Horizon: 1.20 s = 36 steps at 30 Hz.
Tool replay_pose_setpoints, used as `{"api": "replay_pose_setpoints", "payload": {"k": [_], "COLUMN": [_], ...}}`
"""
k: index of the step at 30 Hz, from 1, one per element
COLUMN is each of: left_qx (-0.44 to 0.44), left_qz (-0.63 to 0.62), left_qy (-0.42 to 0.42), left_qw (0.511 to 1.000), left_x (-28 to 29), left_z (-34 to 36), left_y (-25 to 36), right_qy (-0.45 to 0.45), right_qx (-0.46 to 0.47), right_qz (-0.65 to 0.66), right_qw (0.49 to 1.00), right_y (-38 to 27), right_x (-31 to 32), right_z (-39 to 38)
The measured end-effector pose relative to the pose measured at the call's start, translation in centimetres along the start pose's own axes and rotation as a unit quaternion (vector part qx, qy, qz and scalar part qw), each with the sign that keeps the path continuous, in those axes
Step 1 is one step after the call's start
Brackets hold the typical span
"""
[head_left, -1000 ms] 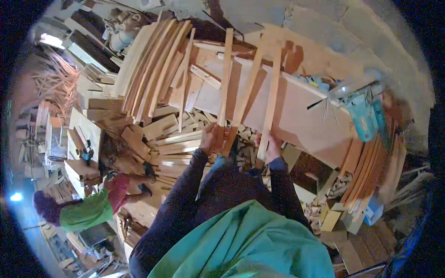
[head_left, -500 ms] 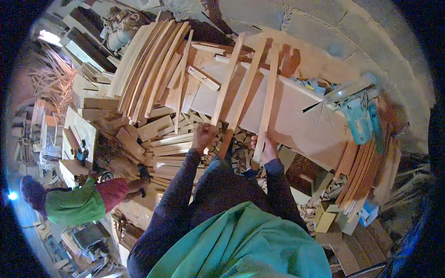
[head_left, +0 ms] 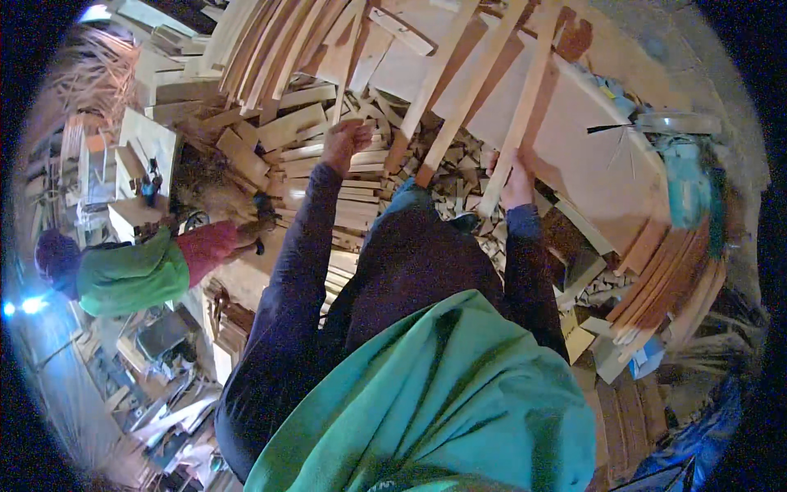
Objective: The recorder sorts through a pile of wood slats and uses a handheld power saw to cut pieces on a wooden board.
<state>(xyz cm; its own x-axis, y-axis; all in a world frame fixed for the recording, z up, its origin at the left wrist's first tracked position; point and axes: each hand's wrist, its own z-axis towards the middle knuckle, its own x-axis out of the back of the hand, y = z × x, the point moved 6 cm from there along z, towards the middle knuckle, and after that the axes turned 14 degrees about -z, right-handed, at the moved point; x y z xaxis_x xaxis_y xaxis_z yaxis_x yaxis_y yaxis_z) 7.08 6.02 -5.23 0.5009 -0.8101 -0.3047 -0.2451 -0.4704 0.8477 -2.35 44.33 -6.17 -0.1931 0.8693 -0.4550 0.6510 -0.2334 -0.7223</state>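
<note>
The left wooden strip [head_left: 434, 74], middle wooden strip [head_left: 475, 94] and right wooden strip [head_left: 526, 107], long, straight and pale, slant across the tabletop [head_left: 594, 152]; they lie apart, near ends jutting past its edge. The first two end darker, reddish-brown.

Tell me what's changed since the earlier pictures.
The bare left hand has moved leftward, away from the left of three long, flat, pale wooden strips; that strip has swung roughly parallel to the middle strip. The bare right hand still holds the right strip.
</note>
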Motion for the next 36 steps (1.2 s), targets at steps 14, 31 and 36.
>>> {"api": "replay_pose_setpoints", "payload": {"k": [14, 31, 36], "left_qx": [-0.163, 0.006, -0.015], "left_qz": [0.101, -0.029, 0.029], "left_qy": [-0.054, -0.069, -0.024], "left_qw": [0.98, 0.997, 0.999], "left_x": [-9.3, -22.8, -21.6], "left_z": [3.7, -5.6, -4.7], "left_y": [-6.9, -6.8, -8.6], "right_qy": [0.077, 0.128, 0.077], "right_qx": [0.075, 0.036, -0.012], "right_qz": [0.058, 0.1, 0.123], "right_qw": [0.993, 0.986, 0.989], "right_y": [1.3, 1.4, 0.8], "right_x": [-1.0, -0.8, -1.8], "right_z": [0.6, 0.4, -0.5]}}
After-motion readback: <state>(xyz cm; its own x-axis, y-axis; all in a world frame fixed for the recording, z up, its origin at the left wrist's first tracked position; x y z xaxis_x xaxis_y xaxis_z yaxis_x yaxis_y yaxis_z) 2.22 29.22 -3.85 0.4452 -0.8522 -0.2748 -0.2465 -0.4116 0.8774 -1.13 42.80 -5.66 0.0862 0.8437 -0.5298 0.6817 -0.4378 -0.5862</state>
